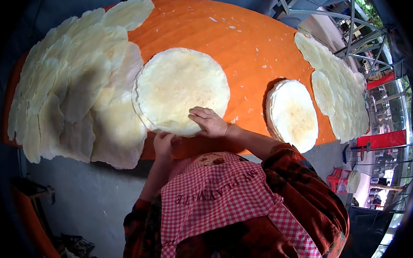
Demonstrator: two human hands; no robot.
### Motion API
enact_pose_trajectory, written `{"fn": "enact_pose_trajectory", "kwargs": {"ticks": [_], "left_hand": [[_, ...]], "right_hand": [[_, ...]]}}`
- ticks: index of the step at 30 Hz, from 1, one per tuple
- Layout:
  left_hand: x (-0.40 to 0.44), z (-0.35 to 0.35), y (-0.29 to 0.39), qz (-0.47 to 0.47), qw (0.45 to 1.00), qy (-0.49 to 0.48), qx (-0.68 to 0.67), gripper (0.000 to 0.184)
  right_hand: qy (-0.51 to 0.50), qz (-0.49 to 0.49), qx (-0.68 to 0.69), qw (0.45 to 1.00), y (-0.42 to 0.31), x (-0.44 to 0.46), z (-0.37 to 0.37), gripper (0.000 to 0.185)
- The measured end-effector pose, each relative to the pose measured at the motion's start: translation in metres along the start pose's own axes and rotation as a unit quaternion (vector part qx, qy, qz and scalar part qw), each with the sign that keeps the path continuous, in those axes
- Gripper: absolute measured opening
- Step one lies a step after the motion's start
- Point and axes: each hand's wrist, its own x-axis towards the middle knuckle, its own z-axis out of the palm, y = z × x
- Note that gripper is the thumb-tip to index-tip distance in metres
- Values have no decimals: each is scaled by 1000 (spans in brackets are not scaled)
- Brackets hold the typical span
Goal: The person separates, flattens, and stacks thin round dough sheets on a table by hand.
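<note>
A stack of thin round flatbreads [181, 88] lies on the orange table in front of me, its layered edge showing at the left. My right hand [210, 122] rests flat on the near part of the top flatbread, fingers stretched out. At the stack's near left edge is my left hand [163, 144], fingers bent together at the rim; they seem to pinch a flatbread's edge, though the fingertips are partly hidden. Right of my right forearm stands another thick stack of flatbreads [292, 116], lightly browned in the middle.
Many overlapping flatbreads [75, 84] cover the left of the orange table [249, 48], some hanging over its near edge. More overlapping flatbreads [338, 91] lie at the right end. Crumbs dot the table. A metal frame [349, 16] and red stools [336, 178] stand at the right.
</note>
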Motion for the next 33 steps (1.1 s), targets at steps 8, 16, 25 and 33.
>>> {"fn": "enact_pose_trajectory", "kwargs": {"ticks": [8,16,25,33], "left_hand": [[4,-2,-25,-99,988,-111,-31,16],[-4,31,-23,-112,989,-98,-21,12],[-5,40,-36,-50,992,-103,-45,8],[-2,49,-40,-22,997,-56,-38,7]], "right_hand": [[74,-32,29,996,16,2,14,38],[58,-30,78,995,24,4,13,41],[18,-9,72,997,22,0,12,55],[28,-16,48,998,13,-1,6,58]]}}
